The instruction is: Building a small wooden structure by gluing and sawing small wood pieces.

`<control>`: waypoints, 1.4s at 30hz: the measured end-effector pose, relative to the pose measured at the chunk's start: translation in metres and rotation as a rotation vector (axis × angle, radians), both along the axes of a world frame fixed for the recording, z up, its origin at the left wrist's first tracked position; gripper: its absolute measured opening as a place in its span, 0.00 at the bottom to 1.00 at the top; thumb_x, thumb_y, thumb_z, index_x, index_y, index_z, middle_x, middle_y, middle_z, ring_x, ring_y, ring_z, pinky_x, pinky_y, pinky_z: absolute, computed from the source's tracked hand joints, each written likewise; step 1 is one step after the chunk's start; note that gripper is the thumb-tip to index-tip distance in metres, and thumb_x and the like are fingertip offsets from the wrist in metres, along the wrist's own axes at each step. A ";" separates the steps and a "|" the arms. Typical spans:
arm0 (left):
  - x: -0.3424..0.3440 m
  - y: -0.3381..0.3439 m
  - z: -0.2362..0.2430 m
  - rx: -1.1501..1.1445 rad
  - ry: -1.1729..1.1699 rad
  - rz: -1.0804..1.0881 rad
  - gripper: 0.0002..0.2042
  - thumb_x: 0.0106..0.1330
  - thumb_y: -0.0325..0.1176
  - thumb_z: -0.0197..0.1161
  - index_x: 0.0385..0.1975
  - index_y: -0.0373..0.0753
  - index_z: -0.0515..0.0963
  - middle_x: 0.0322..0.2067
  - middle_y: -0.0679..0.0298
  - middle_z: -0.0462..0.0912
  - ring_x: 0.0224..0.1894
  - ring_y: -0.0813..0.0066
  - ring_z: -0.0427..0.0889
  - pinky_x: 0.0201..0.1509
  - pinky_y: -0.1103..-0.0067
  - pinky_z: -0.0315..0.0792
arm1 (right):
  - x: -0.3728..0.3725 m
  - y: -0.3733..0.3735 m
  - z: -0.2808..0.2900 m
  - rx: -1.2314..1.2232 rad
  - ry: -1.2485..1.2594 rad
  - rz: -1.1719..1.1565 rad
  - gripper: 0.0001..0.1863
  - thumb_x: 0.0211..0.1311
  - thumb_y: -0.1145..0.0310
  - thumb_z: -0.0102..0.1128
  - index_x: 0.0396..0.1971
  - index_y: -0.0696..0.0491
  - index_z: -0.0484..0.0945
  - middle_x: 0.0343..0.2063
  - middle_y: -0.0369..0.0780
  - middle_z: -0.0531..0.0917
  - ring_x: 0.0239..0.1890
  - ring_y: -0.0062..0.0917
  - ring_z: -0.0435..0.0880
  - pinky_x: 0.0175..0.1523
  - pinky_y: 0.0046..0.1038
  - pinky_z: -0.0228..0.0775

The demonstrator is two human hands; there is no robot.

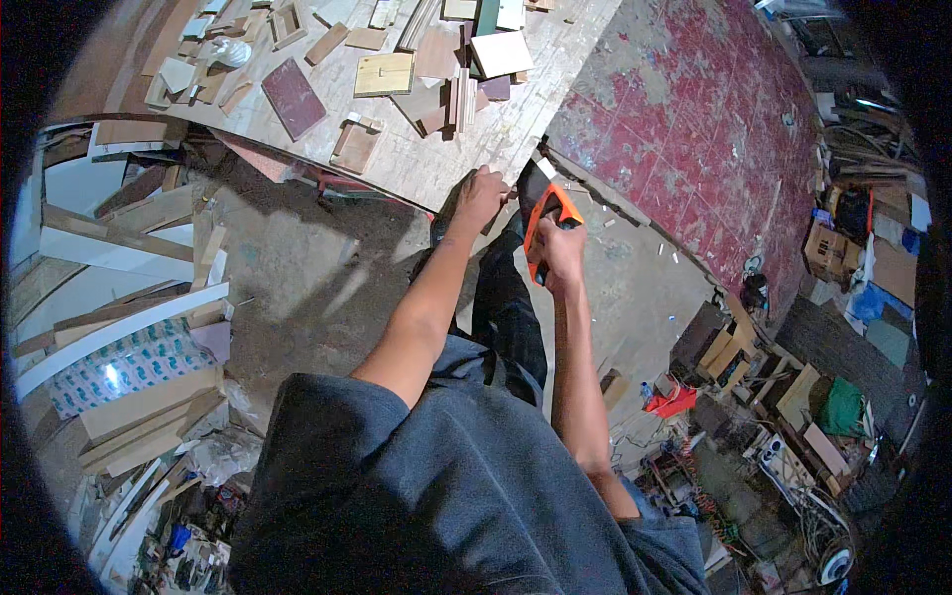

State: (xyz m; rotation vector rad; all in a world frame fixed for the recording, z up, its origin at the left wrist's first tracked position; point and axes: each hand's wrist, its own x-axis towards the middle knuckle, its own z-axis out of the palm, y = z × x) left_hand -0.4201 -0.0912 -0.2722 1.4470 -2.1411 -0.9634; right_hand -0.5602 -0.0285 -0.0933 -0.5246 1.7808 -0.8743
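The saw (pixel 562 198) is bright orange with black. Pale, scuffed beige covers the table (pixel 397 178), whose blocks include a maroon one (pixel 294 99), a yellowish one (pixel 384 75) and a white one (pixel 502 54). The red floor (pixel 684 129) is mottled grey; the shirt (pixel 466 476) is charcoal; teal marks repeat across the clear-looking wrap (pixel 129 367).

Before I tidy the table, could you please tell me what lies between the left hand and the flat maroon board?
A small brown block lies between the left hand and the maroon board, on the table, in the head view.
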 end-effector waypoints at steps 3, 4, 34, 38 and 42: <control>0.002 0.000 -0.018 0.097 0.020 0.089 0.07 0.63 0.31 0.62 0.32 0.41 0.88 0.41 0.51 0.81 0.45 0.48 0.81 0.52 0.60 0.76 | 0.001 -0.013 0.007 0.030 -0.050 0.053 0.03 0.55 0.76 0.60 0.26 0.56 0.74 0.18 0.34 0.76 0.17 0.18 0.73 0.21 0.28 0.65; 0.004 -0.003 -0.026 0.127 -0.013 0.092 0.07 0.64 0.32 0.62 0.33 0.41 0.87 0.41 0.50 0.81 0.44 0.46 0.82 0.51 0.58 0.76 | 0.001 -0.018 0.005 0.018 -0.108 0.031 0.03 0.54 0.77 0.59 0.26 0.56 0.74 0.18 0.34 0.76 0.17 0.18 0.74 0.21 0.29 0.65; 0.110 0.114 0.069 0.779 0.684 0.508 0.06 0.70 0.33 0.67 0.35 0.38 0.81 0.24 0.73 0.78 0.23 0.88 0.73 0.24 0.84 0.68 | 0.022 0.055 0.010 -0.344 0.495 0.120 0.15 0.69 0.62 0.66 0.29 0.58 0.74 0.19 0.32 0.68 0.26 0.18 0.66 0.31 0.29 0.61; 0.133 0.123 0.090 0.834 0.763 0.687 0.09 0.72 0.36 0.66 0.43 0.38 0.82 0.28 0.74 0.80 0.27 0.86 0.75 0.27 0.83 0.70 | 0.035 0.034 0.002 -0.449 0.525 0.224 0.14 0.71 0.63 0.63 0.32 0.58 0.75 0.17 0.39 0.71 0.23 0.21 0.69 0.29 0.32 0.63; 0.148 0.133 0.116 0.770 0.883 0.888 0.07 0.72 0.33 0.66 0.42 0.38 0.84 0.30 0.72 0.82 0.29 0.86 0.78 0.28 0.84 0.70 | 0.038 0.024 -0.028 -0.480 0.536 0.385 0.10 0.69 0.65 0.62 0.39 0.58 0.78 0.21 0.48 0.78 0.24 0.37 0.79 0.30 0.39 0.69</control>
